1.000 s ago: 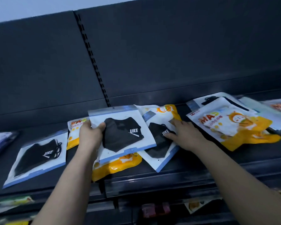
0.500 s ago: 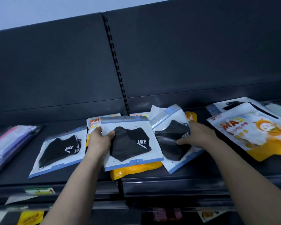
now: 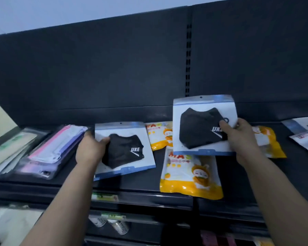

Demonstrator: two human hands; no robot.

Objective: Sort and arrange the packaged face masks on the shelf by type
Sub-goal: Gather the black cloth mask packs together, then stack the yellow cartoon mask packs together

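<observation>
Head view: a dark shelf (image 3: 140, 185) carries the mask packs. One black pack (image 3: 199, 128) is raised above the shelf and faces the camera, over a yellow pack (image 3: 190, 176) that lies at the front edge. A second black pack (image 3: 124, 151) is low at the shelf, to the left. A pink pack (image 3: 55, 146) lies further left. The right hand (image 3: 242, 137) pinches the raised pack at its right edge, thumb on the front. The left hand (image 3: 89, 150) grips the left edge of the second pack, thumb on top.
</observation>
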